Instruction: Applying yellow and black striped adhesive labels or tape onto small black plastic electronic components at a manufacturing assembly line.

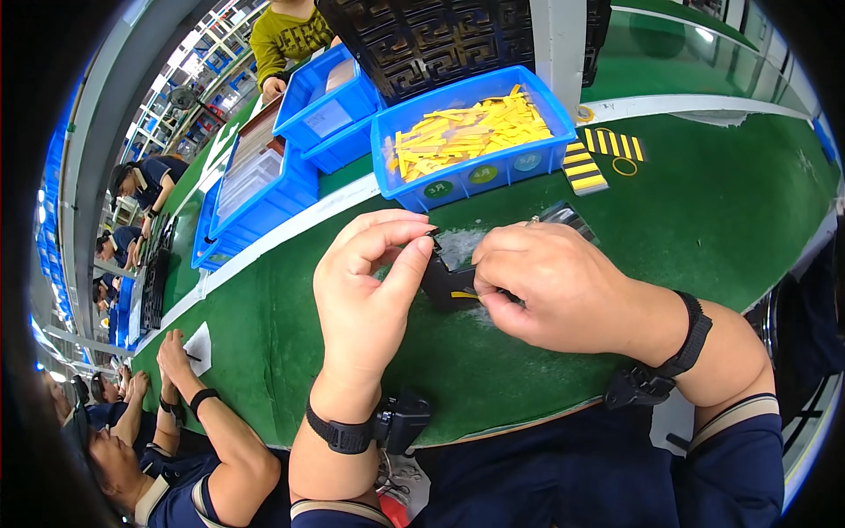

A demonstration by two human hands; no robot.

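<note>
Over the green tabletop, a small black part [446, 280], dark and box-like, sits between my two hands; its exact kind cannot be made out. My left hand [368, 282] pinches its upper left corner between thumb and fingertips. On its lower edge shows a short yellow strip [464, 295]. My right hand [550, 286] is closed, with bent fingers pressed together against the right side of the part. Whatever lies between those fingertips is hidden. Behind the right hand lies a dark, glossy flat piece [568, 220], partly covered by it.
A blue bin [480, 180] full of yellow strips stands beyond my hands. Right of it lie black-and-yellow striped cards [584, 169] and a yellow ring [624, 166]. More blue bins [273, 211] stand at left. A co-worker [202, 440] works at my left, another person [286, 40] opposite.
</note>
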